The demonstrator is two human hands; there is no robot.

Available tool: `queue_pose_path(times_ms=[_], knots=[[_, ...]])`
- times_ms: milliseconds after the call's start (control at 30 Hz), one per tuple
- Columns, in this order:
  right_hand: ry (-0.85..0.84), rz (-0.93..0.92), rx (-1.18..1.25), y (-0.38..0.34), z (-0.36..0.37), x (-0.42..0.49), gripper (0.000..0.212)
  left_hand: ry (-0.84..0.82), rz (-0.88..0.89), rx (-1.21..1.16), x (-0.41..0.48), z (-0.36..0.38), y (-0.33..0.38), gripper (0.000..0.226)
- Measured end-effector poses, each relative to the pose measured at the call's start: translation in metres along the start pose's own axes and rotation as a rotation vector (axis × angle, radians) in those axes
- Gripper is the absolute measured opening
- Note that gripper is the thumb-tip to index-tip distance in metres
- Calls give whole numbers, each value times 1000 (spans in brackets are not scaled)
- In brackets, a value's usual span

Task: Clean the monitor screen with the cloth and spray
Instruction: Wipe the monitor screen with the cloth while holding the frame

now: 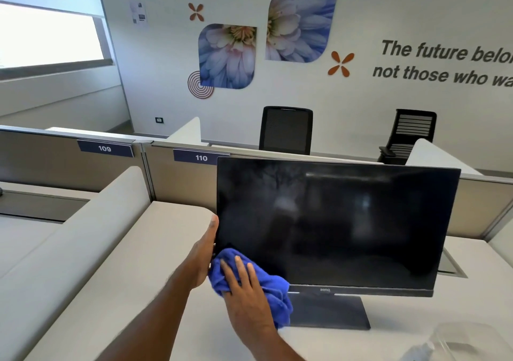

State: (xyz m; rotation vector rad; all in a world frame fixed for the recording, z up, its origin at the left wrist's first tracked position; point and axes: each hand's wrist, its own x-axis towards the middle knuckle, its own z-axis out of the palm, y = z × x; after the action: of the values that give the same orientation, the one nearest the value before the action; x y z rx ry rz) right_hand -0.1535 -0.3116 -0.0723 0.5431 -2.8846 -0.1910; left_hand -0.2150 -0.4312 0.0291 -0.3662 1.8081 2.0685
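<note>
At the view's 9 o'clock a low, rounded beige divider (pixel 97 221) runs beside the pale grey table (pixel 144 283). Behind it, toward 10 o'clock, a beige partition wall (pixel 41 171) carries navy number plates reading 109 (pixel 104 148) and 110 (pixel 201 157). The left hand (pixel 204 252) comes up from 7 o'clock and holds the left edge of the black flat-panel monitor (pixel 347 221): its thumb lies up the front of the bezel, and the other fingers pass out of sight behind the panel. Just right of it, a bright blue fleecy cloth (pixel 273 284) is bunched against the screen's 7 o'clock corner, its lower folds hanging over the left end of the dark grey rectangular stand base (pixel 333 313). The right hand (pixel 244 294) lies flat on the cloth, its fingers (pixel 238 263) straight and spread, pointing toward 12 o'clock and pressing the fabric to the glass without curling round it. The monitor stands upright on the table at the view's centre, its screen dark with faint smudged reflections. Beyond it, at 12 and 1 o'clock, stand two black office chairs (pixel 286 130). At 5 o'clock a clear object (pixel 460 341) rests on the table, too blurred to identify.
</note>
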Motion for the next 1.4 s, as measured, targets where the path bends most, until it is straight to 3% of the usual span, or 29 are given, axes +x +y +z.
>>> queue_pose_path(times_ms=[100, 167, 267, 367, 533, 667, 767, 933, 1000, 1067, 1200, 1333, 1400], knots=[[-87, -27, 26, -4, 16, -10, 68, -2, -22, 63, -5, 3, 2, 79], [-62, -10, 47, -4, 17, -14, 70, 18, -36, 80, -5, 4, 2, 93], [-14, 51, 64, 6, 22, -20, 76, 76, -19, 77, -7, 9, 4, 90], [134, 162, 33, 27, 26, -39, 57, 132, 2, 77, -9, 19, 5, 84], [7, 560, -23, 98, 52, -82, 56, 202, 38, 89, -8, 33, 2, 77], [-56, 939, 336, 136, 56, -103, 58, 225, 37, -27, -3, 36, -6, 80], [-181, 860, 408, 128, 30, -97, 55, 244, 47, -100, -7, 40, -5, 76], [-220, 626, 177, 78, -7, -60, 63, 266, 83, -137, -4, 42, -9, 77], [-54, 498, 168, 51, -6, -36, 64, 287, 94, -142, -1, 42, -11, 82], [-78, 305, 125, 31, -2, -23, 63, 298, 95, -152, 2, 40, -13, 84], [56, 62, 171, 12, -16, -4, 68, 313, 27, -190, -1, 38, -10, 72], [61, 118, 120, 33, -4, -13, 77, 280, 30, -160, -2, 37, -9, 78], [85, 214, 109, 48, 4, -24, 82, 291, 56, -138, -1, 35, -11, 92]])
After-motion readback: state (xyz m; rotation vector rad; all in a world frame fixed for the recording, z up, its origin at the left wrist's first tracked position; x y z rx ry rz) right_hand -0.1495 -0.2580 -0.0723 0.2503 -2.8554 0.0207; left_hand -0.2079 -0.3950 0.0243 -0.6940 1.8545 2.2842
